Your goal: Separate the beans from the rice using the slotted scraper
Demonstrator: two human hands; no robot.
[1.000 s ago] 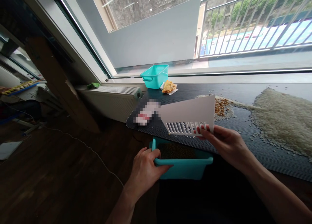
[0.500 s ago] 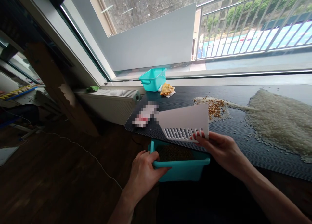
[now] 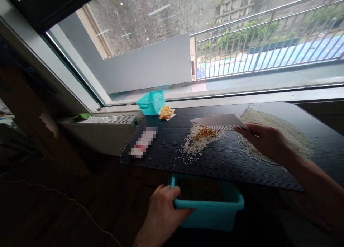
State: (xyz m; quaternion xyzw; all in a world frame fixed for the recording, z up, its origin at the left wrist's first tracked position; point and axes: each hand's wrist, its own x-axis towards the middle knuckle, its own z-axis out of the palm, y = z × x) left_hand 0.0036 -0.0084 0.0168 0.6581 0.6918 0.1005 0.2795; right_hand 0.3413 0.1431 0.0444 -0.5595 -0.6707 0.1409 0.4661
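Note:
With its fingers wrapped round the rim, my left hand holds a teal plastic bin just below the table edge. Dark grain-like stuff lies inside that bin. My right hand grips one end of a flat white slotted scraper over the table. Its slotted edge hovers at or touches a small pile of yellow kernels mixed with white rice; contact I cannot tell. Behind my right forearm spreads a larger heap of rice.
The dark table runs along a window. At its far left stand another teal bin and a crumpled yellowish item on white paper. A blurred pink-white packet lies near the left edge. A radiator stands left of the table.
My right hand has moved the scraper from above the bin, forward over the small kernel pile. My left hand still holds the bin. The view has shifted right.

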